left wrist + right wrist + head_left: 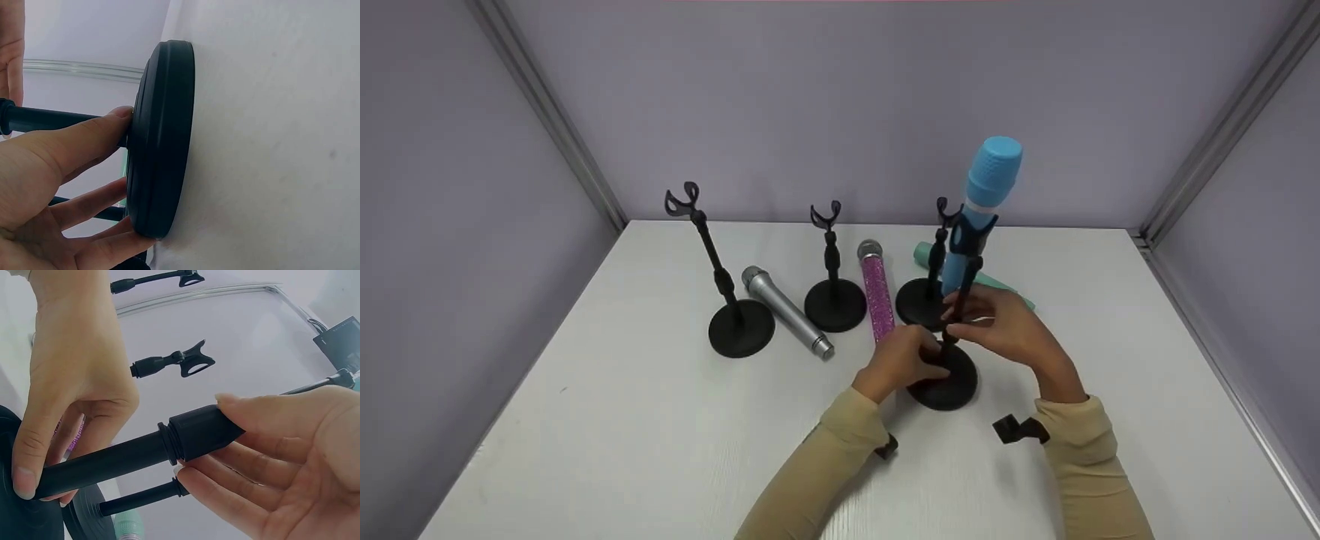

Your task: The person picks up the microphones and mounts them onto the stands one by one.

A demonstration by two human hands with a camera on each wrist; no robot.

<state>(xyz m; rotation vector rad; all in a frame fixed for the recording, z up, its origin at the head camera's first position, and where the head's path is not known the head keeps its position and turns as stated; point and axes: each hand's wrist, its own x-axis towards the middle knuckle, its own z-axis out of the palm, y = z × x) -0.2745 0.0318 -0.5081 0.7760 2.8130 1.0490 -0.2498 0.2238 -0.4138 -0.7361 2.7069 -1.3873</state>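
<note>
A blue microphone (994, 171) sits tilted in the clip at the top of a black desktop microphone stand (956, 386). My left hand (901, 361) holds the stand low down; in the left wrist view its thumb lies on the round base (163, 140) beside the pole and other fingers reach the base's rim. Higher up, my right hand (1006, 328) pinches the stand's pole at the thick collar (198, 434), between thumb and fingertips. A pink glittery microphone (877, 292) lies just behind the left hand, its lower end hidden by it.
Three other black stands with bare clips stand behind: a left one (741, 330), a middle one (835, 307) and a right one (919, 300). A silver microphone (789, 311) lies between the left two. A green microphone (994, 281) lies partly hidden behind the right hand.
</note>
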